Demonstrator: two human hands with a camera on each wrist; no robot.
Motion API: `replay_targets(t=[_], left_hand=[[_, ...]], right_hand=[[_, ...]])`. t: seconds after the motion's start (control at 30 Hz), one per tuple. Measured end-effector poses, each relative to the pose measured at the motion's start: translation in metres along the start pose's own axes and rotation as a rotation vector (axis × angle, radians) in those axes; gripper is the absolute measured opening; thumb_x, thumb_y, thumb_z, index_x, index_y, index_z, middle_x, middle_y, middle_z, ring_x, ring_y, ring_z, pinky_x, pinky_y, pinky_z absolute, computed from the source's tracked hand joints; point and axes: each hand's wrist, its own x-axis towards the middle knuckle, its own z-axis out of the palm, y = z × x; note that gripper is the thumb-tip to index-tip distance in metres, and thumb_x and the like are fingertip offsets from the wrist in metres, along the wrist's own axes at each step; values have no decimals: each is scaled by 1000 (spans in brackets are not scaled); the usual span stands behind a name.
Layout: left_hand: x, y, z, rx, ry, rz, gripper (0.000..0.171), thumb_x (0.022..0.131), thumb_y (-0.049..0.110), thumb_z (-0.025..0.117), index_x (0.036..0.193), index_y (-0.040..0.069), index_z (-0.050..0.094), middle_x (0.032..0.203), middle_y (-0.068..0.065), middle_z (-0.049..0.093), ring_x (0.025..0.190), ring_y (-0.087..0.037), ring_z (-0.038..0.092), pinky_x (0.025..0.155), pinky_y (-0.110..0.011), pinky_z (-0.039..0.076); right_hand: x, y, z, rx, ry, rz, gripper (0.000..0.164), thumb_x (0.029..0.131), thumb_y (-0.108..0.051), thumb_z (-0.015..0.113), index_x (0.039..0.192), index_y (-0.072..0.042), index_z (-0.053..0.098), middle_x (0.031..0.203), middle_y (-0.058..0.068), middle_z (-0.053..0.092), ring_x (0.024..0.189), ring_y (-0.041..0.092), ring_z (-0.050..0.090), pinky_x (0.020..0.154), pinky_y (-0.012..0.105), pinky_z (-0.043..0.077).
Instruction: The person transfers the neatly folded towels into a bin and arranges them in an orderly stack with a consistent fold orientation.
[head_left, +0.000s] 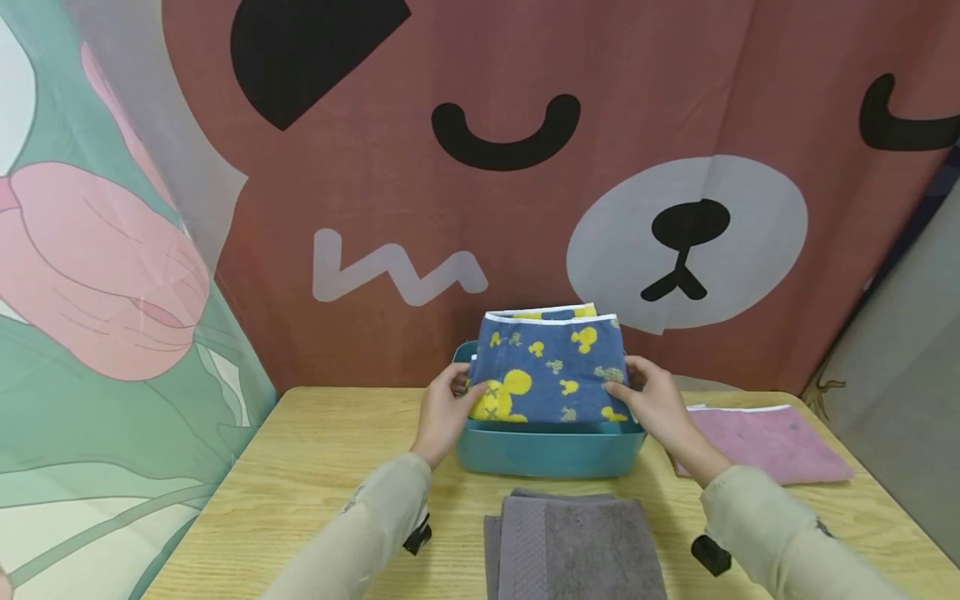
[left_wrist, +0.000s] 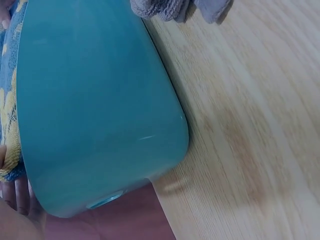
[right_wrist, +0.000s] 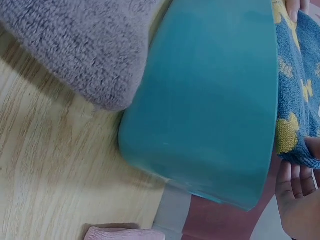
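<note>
A folded blue towel (head_left: 551,367) with yellow cartoon prints and white edging stands upright over a teal plastic bin (head_left: 551,452), its lower edge behind the bin's front rim. My left hand (head_left: 444,410) pinches its left side, thumb in front and fingers behind. At the opposite side my right hand (head_left: 660,407) grips it the same way. In the right wrist view, the towel's corner (right_wrist: 295,145) lies between thumb and fingers just past the bin's rim. The left wrist view shows the bin's wall (left_wrist: 100,100) large, with the left hand (left_wrist: 20,210) at the frame's edge.
A folded grey towel (head_left: 581,546) lies on the wooden table (head_left: 337,467) in front of the bin. To the right is a folded pink towel (head_left: 772,443), partly behind the right forearm. Behind the table hangs a curtain (head_left: 375,350) with a bear print.
</note>
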Motion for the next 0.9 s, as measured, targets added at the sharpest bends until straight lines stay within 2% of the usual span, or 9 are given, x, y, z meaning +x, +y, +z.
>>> replay_targets(t=[0.3,0.63,0.9], left_hand=[[1,0,3,16,-3,2,29,89,13,76,115,6,67,95,-5,63,88,-20,57,78,-36,50],[-1,-4,1,50,-31,-8,30,89,16,76,115,6,67,97,-4,65,90,-19,59,77,-36,52],[-3,-8,0,57,-56,9,29,88,15,77,114,5,68,97,-5,63,89,-19,59,77,-35,52]], right_hand=[[3,9,5,6,36,-10,42,93,-14,69,130,3,57,108,19,63,102,33,57,72,37,48],[3,20,10,-2,48,-20,37,93,-13,70,124,3,61,99,15,64,89,26,58,70,35,46],[2,27,16,-12,43,5,38,92,-12,69,125,3,60,105,18,64,94,29,60,75,38,49]])
